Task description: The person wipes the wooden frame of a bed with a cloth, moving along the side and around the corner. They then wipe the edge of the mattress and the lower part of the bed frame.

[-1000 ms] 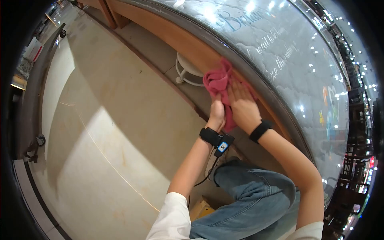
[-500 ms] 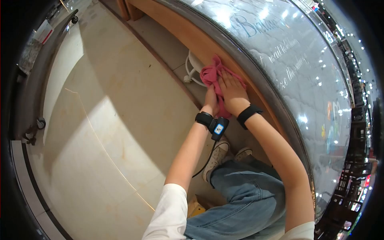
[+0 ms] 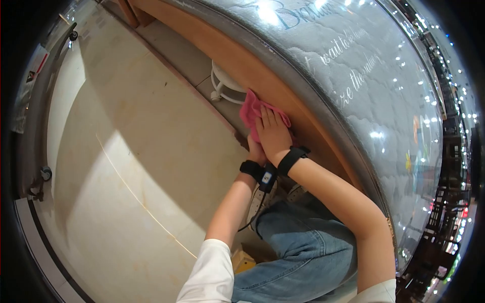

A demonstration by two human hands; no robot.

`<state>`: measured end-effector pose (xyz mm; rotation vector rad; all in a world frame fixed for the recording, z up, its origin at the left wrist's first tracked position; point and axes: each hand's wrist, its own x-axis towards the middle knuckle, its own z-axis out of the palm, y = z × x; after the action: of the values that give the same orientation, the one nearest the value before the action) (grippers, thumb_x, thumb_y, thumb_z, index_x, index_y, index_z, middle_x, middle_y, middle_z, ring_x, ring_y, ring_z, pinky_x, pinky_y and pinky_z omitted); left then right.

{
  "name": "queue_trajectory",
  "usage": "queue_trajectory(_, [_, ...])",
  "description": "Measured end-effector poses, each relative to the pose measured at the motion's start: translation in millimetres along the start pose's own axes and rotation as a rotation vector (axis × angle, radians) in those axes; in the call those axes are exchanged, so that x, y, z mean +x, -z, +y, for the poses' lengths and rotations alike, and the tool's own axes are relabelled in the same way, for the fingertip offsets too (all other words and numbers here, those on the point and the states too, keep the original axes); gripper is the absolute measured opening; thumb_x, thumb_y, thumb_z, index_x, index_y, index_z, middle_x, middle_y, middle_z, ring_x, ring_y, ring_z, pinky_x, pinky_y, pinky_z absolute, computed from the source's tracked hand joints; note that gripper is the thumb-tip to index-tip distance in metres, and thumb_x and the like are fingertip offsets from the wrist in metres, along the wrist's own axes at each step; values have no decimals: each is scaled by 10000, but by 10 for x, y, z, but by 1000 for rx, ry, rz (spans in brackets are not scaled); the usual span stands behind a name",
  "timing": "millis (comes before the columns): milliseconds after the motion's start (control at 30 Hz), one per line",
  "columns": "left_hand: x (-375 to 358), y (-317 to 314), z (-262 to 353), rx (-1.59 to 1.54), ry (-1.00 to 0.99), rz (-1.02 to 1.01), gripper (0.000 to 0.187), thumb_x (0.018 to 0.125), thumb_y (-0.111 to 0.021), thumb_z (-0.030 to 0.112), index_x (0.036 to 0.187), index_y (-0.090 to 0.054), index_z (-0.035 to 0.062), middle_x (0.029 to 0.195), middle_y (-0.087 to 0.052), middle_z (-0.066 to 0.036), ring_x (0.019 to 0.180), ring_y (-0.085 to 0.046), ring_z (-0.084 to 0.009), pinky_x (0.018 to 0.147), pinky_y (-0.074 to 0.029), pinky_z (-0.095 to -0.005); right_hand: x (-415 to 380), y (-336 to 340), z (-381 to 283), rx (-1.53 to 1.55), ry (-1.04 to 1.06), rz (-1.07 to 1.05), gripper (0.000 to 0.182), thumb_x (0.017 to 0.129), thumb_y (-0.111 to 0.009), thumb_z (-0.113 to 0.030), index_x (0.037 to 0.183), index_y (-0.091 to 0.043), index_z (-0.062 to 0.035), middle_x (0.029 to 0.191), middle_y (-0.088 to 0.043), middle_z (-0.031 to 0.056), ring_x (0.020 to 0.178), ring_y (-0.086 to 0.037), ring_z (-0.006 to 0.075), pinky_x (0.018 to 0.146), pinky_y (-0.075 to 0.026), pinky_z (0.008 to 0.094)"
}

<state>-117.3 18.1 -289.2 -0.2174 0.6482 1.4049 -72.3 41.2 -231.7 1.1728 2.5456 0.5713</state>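
Note:
A crumpled pink cloth (image 3: 249,111) lies against the orange-brown wooden side board (image 3: 247,65) below a padded mattress edge. My right hand (image 3: 274,135) rests on the cloth with its fingers stretched out and flat, pressing it to the board. Beside and partly beneath it, my left hand (image 3: 255,150) holds the lower part of the cloth; most of its fingers are hidden by the cloth and the right hand. Black straps circle both wrists, and a small black device (image 3: 268,178) with a cable hangs at the left one.
A grey quilted mattress (image 3: 323,60) with lettering, its surface shiny, lies to the right. White curved tubing (image 3: 218,91) stands under the board. Pale floor tiles (image 3: 131,166) stretch left, towards a wheeled frame (image 3: 46,173). A yellow-brown object (image 3: 243,263) lies by my knee.
Both hands and the cloth have slid along the board towards my body, lower in the view. The view itself has shifted a little, moving the mattress and tubing leftward.

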Motion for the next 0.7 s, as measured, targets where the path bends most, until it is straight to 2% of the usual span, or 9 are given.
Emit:
queue_trajectory(33, [74, 122, -103, 13, 9, -76, 520, 912, -315, 425, 1308, -425, 107, 1324, -475, -105, 1198, -454, -277, 1026, -341, -391, -49, -30, 8, -7, 5, -17, 448, 859, -417, -203, 1264, -460, -17, 1401, -361, 205, 1296, -352, 300, 1094, -220, 410])
queue_trajectory(167, [-138, -55, -307, -1, 50, -29, 527, 914, -312, 428, 1320, -413, 108, 1333, -465, -105, 1216, -439, -272, 1033, -332, -387, -335, -81, 119, 29, 34, -102, 455, 862, -414, -217, 1271, -455, -23, 1403, -360, 204, 1313, -325, 307, 1103, -195, 416])
queue_trajectory(233, [34, 220, -626, -19, 102, -124, 532, 914, -308, 431, 1322, -410, 105, 1335, -463, -103, 1221, -435, -269, 1035, -330, -387, -498, -63, 135, 95, 31, -204, 459, 862, -418, -221, 1275, -453, -23, 1404, -359, 202, 1314, -325, 305, 1103, -197, 413])
queue_trajectory(367, [208, 713, -862, -106, 163, -256, 544, 916, -298, 437, 1326, -405, 96, 1339, -459, -99, 1233, -425, -262, 1040, -325, -386, -600, -101, 55, -27, 36, -139, 451, 854, -426, -210, 1267, -468, -34, 1402, -366, 191, 1301, -349, 296, 1090, -232, 410])
queue_trajectory(433, [283, 603, -654, -302, 124, -307, 551, 918, -289, 440, 1326, -402, 88, 1341, -455, -97, 1240, -418, -255, 1045, -321, -382, -369, -72, 17, 19, 7, -95, 452, 849, -426, -207, 1268, -470, -43, 1403, -370, 181, 1300, -352, 288, 1087, -242, 397])
queue_trajectory(500, [30, 22, -60, -45, -103, 28, 553, 921, -275, 438, 1312, -419, 74, 1330, -465, -100, 1232, -429, -259, 1047, -324, -383, -107, -94, 28, 160, -13, 62, 462, 835, -438, -205, 1266, -469, -41, 1399, -376, 173, 1308, -339, 284, 1097, -229, 383])
queue_trajectory(567, [799, 645, 96, -98, -183, -214, 538, 924, -276, 424, 1294, -439, 71, 1309, -484, -107, 1209, -455, -265, 1036, -344, -388, 131, 23, 111, 268, 66, 208, 462, 829, -435, -178, 1265, -464, -29, 1400, -368, 178, 1313, -330, 290, 1101, -224, 382])
queue_trajectory(633, [629, 128, 559, -28, -285, -74, 509, 927, -287, 406, 1262, -471, 70, 1259, -525, -109, 1153, -505, -268, 1001, -389, -391, 247, 158, 202, 376, 100, 328, 467, 814, -443, -147, 1262, -460, -18, 1403, -355, 188, 1317, -321, 300, 1104, -218, 388])
queue_trajectory(700, [857, 91, 870, 58, -388, -137, 466, 928, -315, 383, 1231, -491, 74, 1210, -553, -105, 1104, -535, -261, 965, -422, -385, 258, 273, 265, 486, 101, 405, 477, 791, -462, -112, 1257, -459, -7, 1408, -335, 204, 1320, -312, 313, 1107, -211, 401])
